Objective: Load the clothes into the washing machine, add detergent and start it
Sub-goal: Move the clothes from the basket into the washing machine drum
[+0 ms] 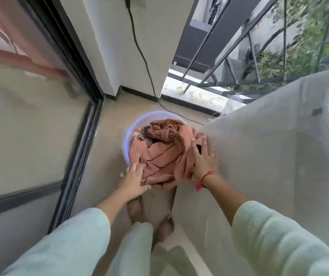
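Note:
A round pale blue tub [128, 134] stands on the floor in front of my feet, heaped with rust-orange clothes [163, 150]. My left hand [133, 179] rests on the near left side of the heap, fingers spread against the cloth. My right hand [204, 158] lies on the right side of the heap, fingers extended, pressed between the clothes and the white side of the washing machine [269, 166]. The machine fills the right of the view under a whitish cover; its lid and controls are out of sight. The view is blurred by motion.
A dark-framed glass door [40, 116] runs along the left. A black cable [145, 62] hangs down the white wall and trails over the floor behind the tub. A metal railing [249, 56] with greenery beyond closes the far right. The floor strip here is narrow.

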